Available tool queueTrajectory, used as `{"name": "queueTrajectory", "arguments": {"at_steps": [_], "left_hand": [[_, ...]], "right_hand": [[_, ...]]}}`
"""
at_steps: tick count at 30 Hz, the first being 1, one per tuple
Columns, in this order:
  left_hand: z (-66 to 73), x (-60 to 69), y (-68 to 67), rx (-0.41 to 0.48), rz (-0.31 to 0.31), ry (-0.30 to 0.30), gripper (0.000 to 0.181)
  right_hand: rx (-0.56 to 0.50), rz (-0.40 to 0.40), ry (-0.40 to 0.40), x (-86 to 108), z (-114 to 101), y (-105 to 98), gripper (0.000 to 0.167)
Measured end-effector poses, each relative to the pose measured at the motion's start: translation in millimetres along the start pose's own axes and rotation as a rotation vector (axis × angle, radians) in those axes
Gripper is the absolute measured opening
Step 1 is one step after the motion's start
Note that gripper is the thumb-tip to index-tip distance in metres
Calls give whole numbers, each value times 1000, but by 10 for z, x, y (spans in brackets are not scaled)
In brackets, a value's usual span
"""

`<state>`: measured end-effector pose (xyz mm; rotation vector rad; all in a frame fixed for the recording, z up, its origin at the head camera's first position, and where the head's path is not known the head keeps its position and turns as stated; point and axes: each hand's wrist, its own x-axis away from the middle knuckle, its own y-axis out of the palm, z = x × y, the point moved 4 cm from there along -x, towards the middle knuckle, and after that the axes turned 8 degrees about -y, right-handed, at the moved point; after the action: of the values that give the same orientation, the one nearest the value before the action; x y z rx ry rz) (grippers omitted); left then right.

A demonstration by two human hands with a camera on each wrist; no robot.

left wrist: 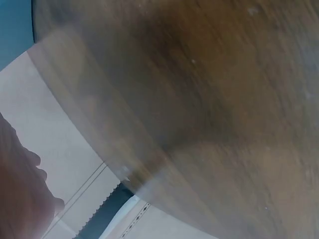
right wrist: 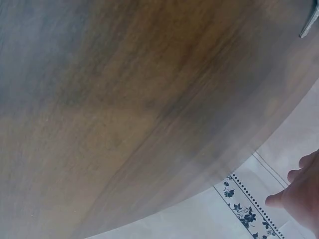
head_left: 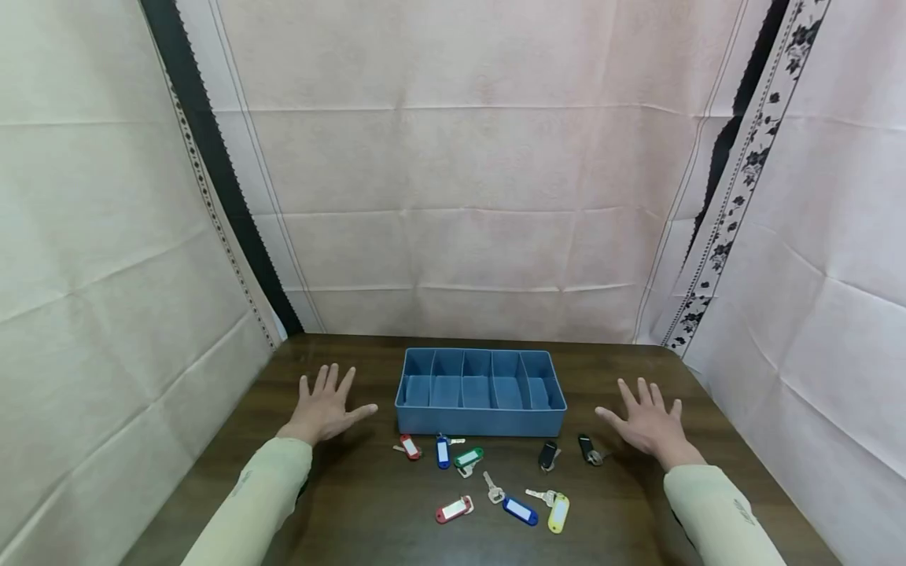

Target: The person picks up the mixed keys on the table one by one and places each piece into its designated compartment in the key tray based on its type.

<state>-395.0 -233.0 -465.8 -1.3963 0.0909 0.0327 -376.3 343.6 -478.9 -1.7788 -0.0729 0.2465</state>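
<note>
Tray [head_left: 481, 423] blue; key tags [head_left: 520, 509] red, blue, green, yellow, black; table [head_left: 368, 503] brown, wood-grained.

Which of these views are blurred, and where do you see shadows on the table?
Head view: the yellow key tag and blue tray look fairly sharp, with soft shadows on the table near the left hand and right hand; left wrist view: hazy wood grain, table edge bowed, perhaps by lens distortion; right wrist view: similar haze, though the floral border looks clearer.

On the table [head_left: 375, 515], keys [head_left: 495, 494] are scattered before the tray [head_left: 481, 423]. Behind it, a cloth [head_left: 460, 165] is hung.
</note>
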Motion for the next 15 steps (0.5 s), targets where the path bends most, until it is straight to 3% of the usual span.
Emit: {"name": "queueTrajectory", "arguments": {"at_steps": [15], "left_hand": [[48,3,36,-1,10,37,107]], "right_hand": [[-45,20,-21,-96,-106,-28,99]]}}
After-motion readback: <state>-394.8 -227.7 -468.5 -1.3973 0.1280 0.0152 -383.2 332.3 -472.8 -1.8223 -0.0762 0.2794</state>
